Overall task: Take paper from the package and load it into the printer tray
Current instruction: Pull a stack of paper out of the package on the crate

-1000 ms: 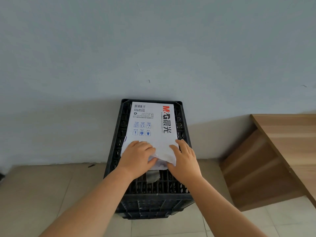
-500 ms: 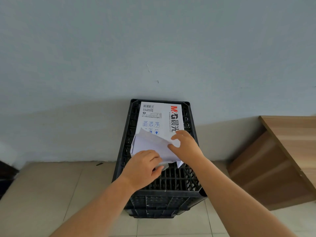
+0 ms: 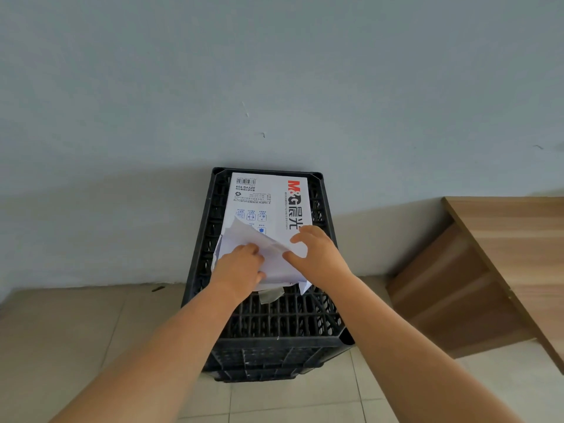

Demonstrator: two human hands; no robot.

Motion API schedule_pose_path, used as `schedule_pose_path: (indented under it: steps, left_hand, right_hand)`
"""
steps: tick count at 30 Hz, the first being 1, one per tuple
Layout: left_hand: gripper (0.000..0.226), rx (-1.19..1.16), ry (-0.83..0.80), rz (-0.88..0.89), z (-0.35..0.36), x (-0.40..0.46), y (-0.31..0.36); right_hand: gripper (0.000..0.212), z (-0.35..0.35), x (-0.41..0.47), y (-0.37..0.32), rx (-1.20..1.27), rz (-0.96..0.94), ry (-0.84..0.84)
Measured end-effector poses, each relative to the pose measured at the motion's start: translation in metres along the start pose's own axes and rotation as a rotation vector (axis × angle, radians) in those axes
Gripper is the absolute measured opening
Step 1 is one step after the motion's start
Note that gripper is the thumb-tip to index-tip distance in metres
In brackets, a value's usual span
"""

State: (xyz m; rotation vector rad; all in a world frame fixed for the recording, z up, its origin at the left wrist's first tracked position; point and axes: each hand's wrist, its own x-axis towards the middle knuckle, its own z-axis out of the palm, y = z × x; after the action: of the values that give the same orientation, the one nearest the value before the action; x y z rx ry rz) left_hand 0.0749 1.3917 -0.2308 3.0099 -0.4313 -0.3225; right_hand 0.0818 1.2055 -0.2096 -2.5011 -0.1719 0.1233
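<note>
A white paper package (image 3: 268,199) with red and black print lies on top of a black plastic crate (image 3: 274,325) against the wall. Its near end is torn open, and a wrapper flap (image 3: 244,236) is folded up and back over the printed face. My left hand (image 3: 239,270) grips the wrapper at the near left of the opening. My right hand (image 3: 317,254) rests on the near right of the package, fingers curled on the wrapper. The sheets inside are mostly hidden by my hands. No printer is in view.
A wooden desk (image 3: 525,257) with a side panel stands at the right. Behind the crate rises a grey wall (image 3: 274,87). The floor is beige tile (image 3: 76,331). A loose scrap of wrapper (image 3: 270,294) hangs at the package's near edge.
The wrapper's near end has been peeled up and back over the package. My left hand has shifted onto the opening, and my right hand has moved up along the right side.
</note>
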Motion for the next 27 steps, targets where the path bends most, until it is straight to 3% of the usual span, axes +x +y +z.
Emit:
schedule_pose_path:
  steps: [7,15,27]
  left_hand:
    - [0.029,-0.054,-0.058,0.072,-0.006,0.007,-0.006]
    - [0.027,0.144,0.017,0.175,-0.001,-0.001,-0.004]
    - [0.036,0.037,0.153,0.148,0.019,-0.038,0.005]
  right_hand:
    - [0.037,0.0,0.001,-0.002,0.002,-0.007,0.003]
    - [0.037,0.004,0.0,-0.002,0.006,0.001,-0.011]
    - [0.048,0.003,-0.034,0.014,0.03,-0.002,-0.107]
